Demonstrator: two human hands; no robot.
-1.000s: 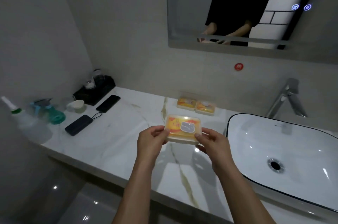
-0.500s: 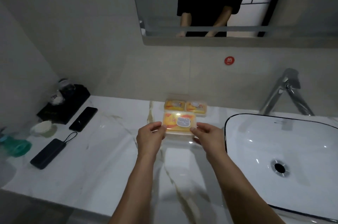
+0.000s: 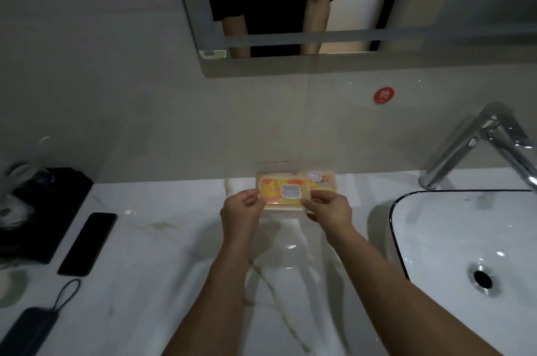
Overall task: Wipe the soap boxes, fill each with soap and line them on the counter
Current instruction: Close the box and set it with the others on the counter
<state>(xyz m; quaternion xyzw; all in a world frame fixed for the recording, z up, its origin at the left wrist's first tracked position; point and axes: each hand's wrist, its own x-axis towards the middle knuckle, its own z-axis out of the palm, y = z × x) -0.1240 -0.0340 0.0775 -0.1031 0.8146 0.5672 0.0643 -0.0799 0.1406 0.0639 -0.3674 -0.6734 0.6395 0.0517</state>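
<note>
Soap box (image 3: 280, 192) now carried out to 12 o'clock, pinched between left hand (image 3: 240, 215) and right hand (image 3: 331, 210), nearly touching the boxes (image 3: 324, 181) by the wall. Lining-up basically underway.

soap box (image 3: 281, 193) moved back | now against boxes by wall (image 3: 319, 183)

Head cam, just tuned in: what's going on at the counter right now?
A person holds a clear soap box with yellow soap inside, the left hand pinching its left end and the right hand its right end. It is near the wall, in front of the soap boxes by the wall on the marble counter. Whether it touches the counter is unclear. The basin and faucet are to the right.
</note>
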